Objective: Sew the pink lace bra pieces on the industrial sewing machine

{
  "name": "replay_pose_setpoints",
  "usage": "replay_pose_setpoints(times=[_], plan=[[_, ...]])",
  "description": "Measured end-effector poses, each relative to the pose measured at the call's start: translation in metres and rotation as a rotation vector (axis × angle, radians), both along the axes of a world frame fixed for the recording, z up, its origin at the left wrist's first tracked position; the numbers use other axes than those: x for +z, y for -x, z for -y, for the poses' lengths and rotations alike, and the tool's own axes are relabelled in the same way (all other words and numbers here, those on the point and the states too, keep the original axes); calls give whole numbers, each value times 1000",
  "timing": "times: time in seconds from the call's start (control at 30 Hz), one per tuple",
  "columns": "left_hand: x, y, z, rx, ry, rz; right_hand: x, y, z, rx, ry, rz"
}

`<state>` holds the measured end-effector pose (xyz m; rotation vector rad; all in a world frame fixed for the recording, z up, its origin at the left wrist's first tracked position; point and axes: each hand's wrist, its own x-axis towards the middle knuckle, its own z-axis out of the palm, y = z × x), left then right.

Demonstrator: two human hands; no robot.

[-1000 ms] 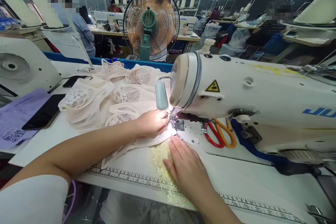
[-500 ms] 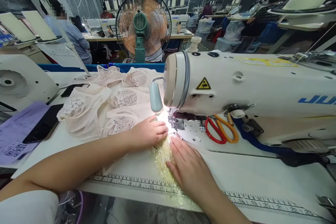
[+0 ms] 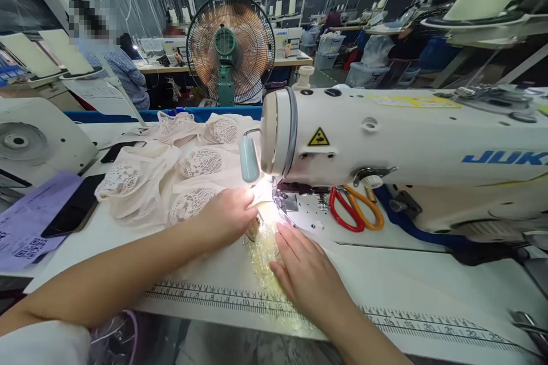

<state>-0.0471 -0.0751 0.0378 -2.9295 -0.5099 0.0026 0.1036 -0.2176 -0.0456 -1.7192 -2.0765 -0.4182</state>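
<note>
A white Juki sewing machine (image 3: 385,137) stands across the table, its lamp lighting the needle area (image 3: 274,199). My left hand (image 3: 226,214) rests with fingers curled on pale pink fabric (image 3: 201,262) just left of the needle. My right hand (image 3: 308,274) lies flat, fingers stretched, on a strip of cream lace (image 3: 261,251) in front of the presser foot. A heap of pink lace-trimmed garments (image 3: 171,171) lies behind my left hand.
Red and orange scissors (image 3: 355,211) lie under the machine arm. A black phone (image 3: 75,208) and a purple paper (image 3: 25,222) lie at the left. A ruler strip (image 3: 257,302) runs along the table's front edge. A fan (image 3: 231,45) stands behind; a person in a striped shirt (image 3: 120,74) sits far left.
My left hand has slid a little left and toward me with the fabric. My right hand stays flat on the lace. The view has shifted slightly rightward.
</note>
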Motion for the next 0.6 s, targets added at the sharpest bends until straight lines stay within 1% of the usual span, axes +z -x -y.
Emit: replay_pose_setpoints(times=[0.07, 0.1, 0.17, 0.2, 0.23, 0.3, 0.37, 0.4, 0.47, 0.5, 0.53, 0.6], plan=[[13, 19, 21, 211, 50, -165, -1, 0, 0, 8, -5, 7], [17, 28, 29, 286, 80, -251, -2, 0, 0, 13, -8, 9], [20, 43, 37, 389, 127, -368, -4, -1, -2, 24, -15, 11], [18, 47, 37, 425, 132, -388, -4, -2, -4, 29, -20, 7], [15, 50, 34, 456, 124, -382, -4, -3, -5, 35, -30, 0], [5, 51, 20, 519, 96, -334, 0, -4, -4, 61, -69, -25], [-6, 50, 1, 573, 85, -260, 8, -4, 5, 137, -104, -82], [-11, 48, -9, 594, 90, -219, 11, -3, 14, 189, -90, -125], [-20, 46, -27, 618, 109, -137, 12, 1, 38, 312, 18, -202], [-24, 45, -35, 623, 119, -99, 9, 2, 51, 363, 120, -215], [-27, 44, -41, 625, 128, -63, 2, 3, 65, 437, 198, -194], [-33, 43, -51, 625, 149, 5, -21, 3, 88, 557, 337, -127]])
